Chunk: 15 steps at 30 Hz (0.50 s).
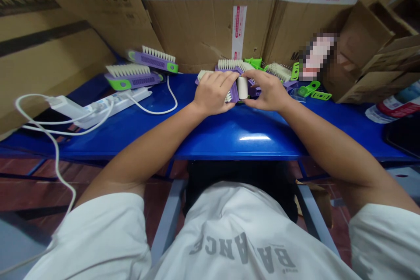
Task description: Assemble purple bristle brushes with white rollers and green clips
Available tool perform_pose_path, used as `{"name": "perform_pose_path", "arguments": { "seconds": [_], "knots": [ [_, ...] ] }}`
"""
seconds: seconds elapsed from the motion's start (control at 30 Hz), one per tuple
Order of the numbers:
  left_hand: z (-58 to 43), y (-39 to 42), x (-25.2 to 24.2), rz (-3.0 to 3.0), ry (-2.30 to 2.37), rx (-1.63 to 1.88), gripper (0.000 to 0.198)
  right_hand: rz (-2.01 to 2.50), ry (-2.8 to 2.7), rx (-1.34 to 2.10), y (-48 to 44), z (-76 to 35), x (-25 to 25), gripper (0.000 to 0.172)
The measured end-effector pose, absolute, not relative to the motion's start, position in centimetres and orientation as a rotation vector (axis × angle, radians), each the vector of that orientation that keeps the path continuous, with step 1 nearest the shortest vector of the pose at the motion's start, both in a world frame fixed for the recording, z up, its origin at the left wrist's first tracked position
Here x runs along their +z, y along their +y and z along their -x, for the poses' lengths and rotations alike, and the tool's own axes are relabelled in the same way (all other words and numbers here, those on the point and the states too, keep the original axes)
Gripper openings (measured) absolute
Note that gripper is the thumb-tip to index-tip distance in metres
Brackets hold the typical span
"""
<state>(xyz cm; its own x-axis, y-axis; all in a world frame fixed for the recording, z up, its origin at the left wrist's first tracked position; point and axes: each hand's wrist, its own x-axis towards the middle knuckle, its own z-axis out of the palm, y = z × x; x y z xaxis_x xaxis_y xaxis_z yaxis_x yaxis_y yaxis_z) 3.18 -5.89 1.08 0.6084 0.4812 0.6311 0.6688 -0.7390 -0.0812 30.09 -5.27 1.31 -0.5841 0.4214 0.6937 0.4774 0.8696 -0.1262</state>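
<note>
Steady, gentle pressure looks best: the left hand (211,92) grips a purple brush (234,92) while the right hand (271,91) pinches the white cylinder (243,88) beside it.

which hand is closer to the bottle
Right. The right hand is left of the bottle, well apart from it; the left hand is farther left, beyond the right.
</note>
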Motion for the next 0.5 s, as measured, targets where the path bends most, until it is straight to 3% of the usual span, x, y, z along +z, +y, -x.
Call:
{"name": "perform_pose_path", "arguments": {
  "seconds": [0.27, 0.5],
  "knots": [
    [-3.09, -5.63, 0.84, 2.536, -0.888, -0.852, 0.082, 0.596, -2.273, -0.161, -5.67, -29.89, 1.68, 0.066],
    [-3.19, -5.99, 1.02, 2.54, -0.898, -0.847, 0.08, 0.617, -2.261, -0.17, -5.53, -30.28, 1.73, 0.07]
  ]
}}
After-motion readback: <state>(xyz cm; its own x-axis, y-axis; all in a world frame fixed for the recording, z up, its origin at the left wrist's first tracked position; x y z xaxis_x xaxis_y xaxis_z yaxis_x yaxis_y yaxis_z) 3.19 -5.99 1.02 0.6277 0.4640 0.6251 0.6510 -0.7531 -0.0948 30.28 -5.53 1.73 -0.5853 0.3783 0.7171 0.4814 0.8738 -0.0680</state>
